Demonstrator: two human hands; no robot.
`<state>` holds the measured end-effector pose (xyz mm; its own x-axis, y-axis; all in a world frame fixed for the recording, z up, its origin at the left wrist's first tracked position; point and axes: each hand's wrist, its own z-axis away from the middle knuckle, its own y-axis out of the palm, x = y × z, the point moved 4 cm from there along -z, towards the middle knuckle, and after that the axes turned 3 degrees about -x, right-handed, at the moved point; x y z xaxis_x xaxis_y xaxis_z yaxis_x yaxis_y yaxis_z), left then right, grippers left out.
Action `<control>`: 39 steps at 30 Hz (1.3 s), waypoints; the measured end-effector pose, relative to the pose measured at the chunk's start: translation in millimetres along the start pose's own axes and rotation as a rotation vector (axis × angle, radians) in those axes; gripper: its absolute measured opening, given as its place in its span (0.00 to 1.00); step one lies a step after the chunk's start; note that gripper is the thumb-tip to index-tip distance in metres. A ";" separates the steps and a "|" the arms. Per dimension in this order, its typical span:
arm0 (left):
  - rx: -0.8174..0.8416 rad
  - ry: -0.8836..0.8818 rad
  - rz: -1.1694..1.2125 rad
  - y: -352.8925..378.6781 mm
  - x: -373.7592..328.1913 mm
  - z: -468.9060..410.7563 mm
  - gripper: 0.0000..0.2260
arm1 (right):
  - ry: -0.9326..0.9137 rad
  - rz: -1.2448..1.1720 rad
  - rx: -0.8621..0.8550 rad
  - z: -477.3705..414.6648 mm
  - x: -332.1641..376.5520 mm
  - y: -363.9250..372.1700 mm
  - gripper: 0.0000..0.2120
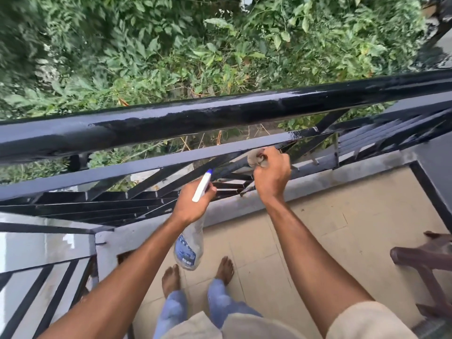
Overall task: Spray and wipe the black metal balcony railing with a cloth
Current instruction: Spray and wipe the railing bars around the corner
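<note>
The black metal balcony railing [220, 116] runs across the view, its round top rail glossy and wet-looking, with a flat lower rail and slanted bars beneath. My right hand [271, 174] grips a bunched beige cloth [255, 156] against a slanted bar just under the flat rail. My left hand [193, 204] holds a clear spray bottle [189, 248] by its neck; the white and blue nozzle points up at the bars and the bottle's body hangs below my wrist.
A dark brown plastic chair [425, 255] stands at the right edge on the beige tiled floor [318, 241]. My bare feet [198, 272] stand close to the grey ledge under the railing. Dense green foliage [195, 45] lies beyond the rail. A railing corner section sits at lower left.
</note>
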<state>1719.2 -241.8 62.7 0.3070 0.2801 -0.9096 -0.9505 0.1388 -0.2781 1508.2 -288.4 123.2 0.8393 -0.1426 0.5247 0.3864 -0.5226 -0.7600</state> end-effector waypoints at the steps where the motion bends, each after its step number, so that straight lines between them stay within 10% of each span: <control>1: -0.005 -0.015 -0.013 -1.6 5.2 1.1 0.09 | -0.014 0.046 0.089 6.7 5.5 11.6 0.16; 8: -0.045 -0.162 0.046 -13.4 31.5 14.3 0.10 | -0.251 0.292 0.638 53.9 43.6 82.8 0.02; 16: -0.096 -0.207 0.004 -37.4 55.4 34.5 0.09 | -0.221 0.268 0.228 6.8 -2.3 6.7 0.14; 25: -0.150 -0.281 -0.036 -49.6 95.1 40.8 0.08 | -0.248 0.344 0.687 61.9 54.3 108.8 0.11; 39: -0.244 -0.302 -0.029 -67.3 113.8 56.1 0.06 | -0.121 0.248 0.428 27.2 25.2 35.8 0.17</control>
<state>1820.8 -166.0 -4.8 0.2998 0.5519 -0.7782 -0.9136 -0.0690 -0.4008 1553.6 -287.8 98.8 0.9540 -0.1073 0.2801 0.2711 -0.0910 -0.9582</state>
